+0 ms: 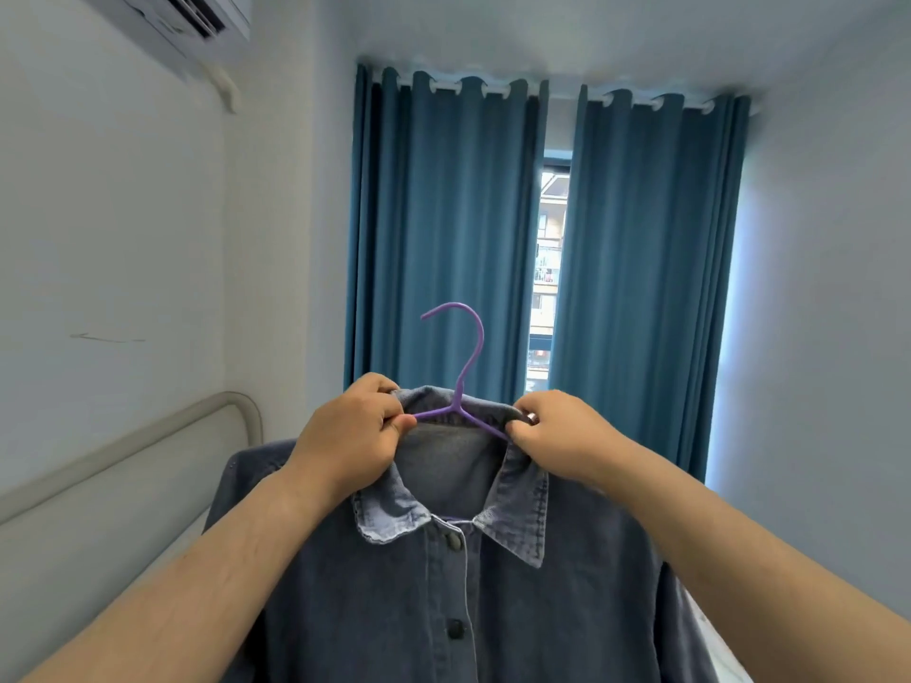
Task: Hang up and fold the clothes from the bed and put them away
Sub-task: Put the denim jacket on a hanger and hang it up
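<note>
A blue denim shirt with dark buttons hangs in the air in front of me on a purple hanger. The hanger's hook sticks up above the collar and its arms run inside the neck. My left hand pinches the collar and the hanger's left arm. On the other side my right hand pinches the collar's right end together with the right hanger arm. The shirt's lower part runs out of the frame at the bottom.
Teal curtains hang straight ahead with a narrow gap onto a window. A bed headboard stands against the left wall. An air conditioner is mounted at the top left. A pale wall rises on the right.
</note>
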A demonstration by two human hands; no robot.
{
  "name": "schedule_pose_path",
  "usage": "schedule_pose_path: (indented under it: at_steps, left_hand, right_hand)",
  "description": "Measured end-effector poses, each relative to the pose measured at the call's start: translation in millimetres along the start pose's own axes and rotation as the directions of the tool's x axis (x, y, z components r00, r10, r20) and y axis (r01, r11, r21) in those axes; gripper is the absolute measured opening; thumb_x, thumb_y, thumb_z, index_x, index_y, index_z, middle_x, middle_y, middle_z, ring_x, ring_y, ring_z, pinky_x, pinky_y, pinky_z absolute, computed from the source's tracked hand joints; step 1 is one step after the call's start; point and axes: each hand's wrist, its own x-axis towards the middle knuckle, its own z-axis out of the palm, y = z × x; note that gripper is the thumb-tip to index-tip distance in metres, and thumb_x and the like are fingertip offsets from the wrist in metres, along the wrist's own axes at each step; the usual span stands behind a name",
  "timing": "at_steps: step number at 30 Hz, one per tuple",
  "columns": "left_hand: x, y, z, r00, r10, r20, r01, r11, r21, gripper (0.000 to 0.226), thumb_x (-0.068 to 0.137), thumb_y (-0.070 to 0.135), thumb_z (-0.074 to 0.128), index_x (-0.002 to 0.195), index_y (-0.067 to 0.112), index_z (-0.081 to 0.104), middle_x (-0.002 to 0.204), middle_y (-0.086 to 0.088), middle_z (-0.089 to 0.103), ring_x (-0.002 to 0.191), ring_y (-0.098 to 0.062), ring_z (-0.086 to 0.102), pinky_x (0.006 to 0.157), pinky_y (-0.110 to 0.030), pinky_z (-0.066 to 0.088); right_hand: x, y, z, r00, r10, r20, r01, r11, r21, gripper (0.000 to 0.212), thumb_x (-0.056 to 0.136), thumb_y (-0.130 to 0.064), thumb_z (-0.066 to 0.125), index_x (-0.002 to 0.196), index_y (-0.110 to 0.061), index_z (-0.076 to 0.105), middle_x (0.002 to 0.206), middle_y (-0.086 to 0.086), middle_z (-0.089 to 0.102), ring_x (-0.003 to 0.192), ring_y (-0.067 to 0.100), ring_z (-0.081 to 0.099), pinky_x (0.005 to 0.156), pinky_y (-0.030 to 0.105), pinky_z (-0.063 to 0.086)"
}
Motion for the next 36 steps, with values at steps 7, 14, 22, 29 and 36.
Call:
schedule_pose_path:
  at_steps: [7, 14, 22, 29, 36]
  left_hand:
    - [-9, 17, 3, 0.998, 0.055, 0.001, -0.055, 0.997, -0.058, 0.021, 0.094, 0.032, 0.065, 0.082, 0.015, 0.071, 0.108, 0.01, 0.056, 0.09, -0.015, 0.059, 0.077, -0.032, 0.049]
    - [-17, 21, -6, 0.995, 0.085, -0.057, -0.093, 0.984, -0.155, 0.023, 0.091, 0.019, 0.07, 0.073, 0.005, 0.069, 0.104, 0.003, 0.06, 0.09, -0.017, 0.059, 0.082, -0.033, 0.048]
    - [-22, 21, -26, 0.999, 0.044, 0.031, -0.033, 0.955, -0.296, 0.038, 0.077, 0.007, 0.076, 0.095, 0.032, 0.053, 0.099, 0.013, 0.051, 0.085, -0.002, 0.053, 0.075, -0.011, 0.039]
    - [-28, 23, -43, 0.989, 0.0, 0.145, -0.065, 0.894, 0.444, 0.014, 0.078, 0.024, 0.051, 0.065, 0.021, 0.047, 0.079, 0.006, 0.042, 0.075, -0.02, 0.044, 0.062, -0.031, 0.038]
    - [-26, 24, -40, 0.933, -0.213, 0.291, 0.197, 0.977, 0.083, 0.032, 0.084, 0.047, 0.059, 0.108, 0.028, 0.065, 0.093, 0.009, 0.063, 0.09, -0.013, 0.061, 0.07, -0.027, 0.043]
  right_hand:
    - [-19, -5, -7, 0.966, -0.213, -0.148, 0.092, 0.814, -0.574, 0.032, 0.083, -0.012, 0.049, 0.067, -0.022, 0.024, 0.066, -0.003, 0.039, 0.067, 0.025, 0.041, 0.047, 0.032, 0.017]
    - [-26, -6, -27, 0.963, -0.039, 0.267, 0.078, 0.988, -0.135, 0.011, 0.092, -0.03, 0.039, 0.084, -0.027, 0.047, 0.091, -0.001, 0.051, 0.086, 0.018, 0.05, 0.073, 0.037, 0.041]
    - [-39, 3, 21, 0.978, -0.162, -0.131, 0.19, 0.95, 0.248, 0.014, 0.095, -0.03, 0.064, 0.082, -0.024, 0.061, 0.069, -0.005, 0.057, 0.063, 0.014, 0.047, 0.062, 0.034, 0.043]
    - [-33, 1, 21, 0.971, -0.187, -0.148, 0.216, 0.953, 0.212, 0.012, 0.096, -0.033, 0.062, 0.086, -0.027, 0.062, 0.073, -0.004, 0.061, 0.064, 0.014, 0.052, 0.061, 0.034, 0.045]
    - [-25, 10, 21, 0.961, -0.244, -0.131, 0.27, 0.927, 0.259, 0.018, 0.095, -0.029, 0.063, 0.077, -0.027, 0.062, 0.069, -0.003, 0.058, 0.058, 0.008, 0.046, 0.058, 0.029, 0.039]
